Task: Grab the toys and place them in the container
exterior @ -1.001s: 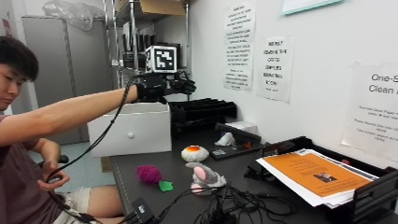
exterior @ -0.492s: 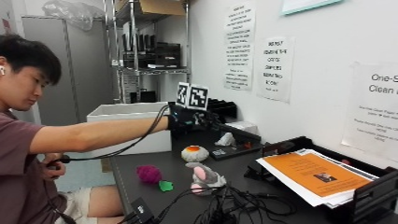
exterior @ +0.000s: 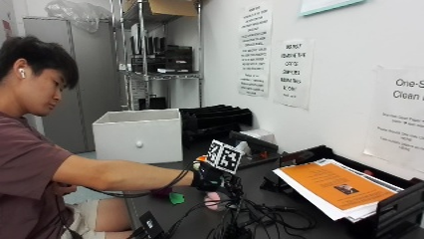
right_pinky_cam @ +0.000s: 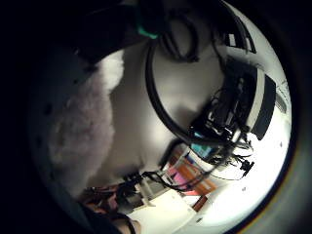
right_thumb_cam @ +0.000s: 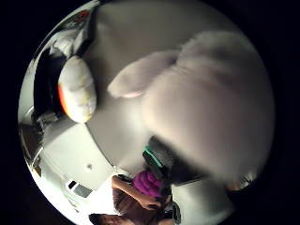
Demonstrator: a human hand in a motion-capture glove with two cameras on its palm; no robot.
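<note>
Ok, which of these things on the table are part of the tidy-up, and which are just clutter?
Job: white fluffy plush toy; white-and-orange egg-shaped toy; magenta pom-pom; small green toy; white box container; gloved right hand.
Lying about: orange-topped paper stack; black tangled cables; black stacked trays.
</note>
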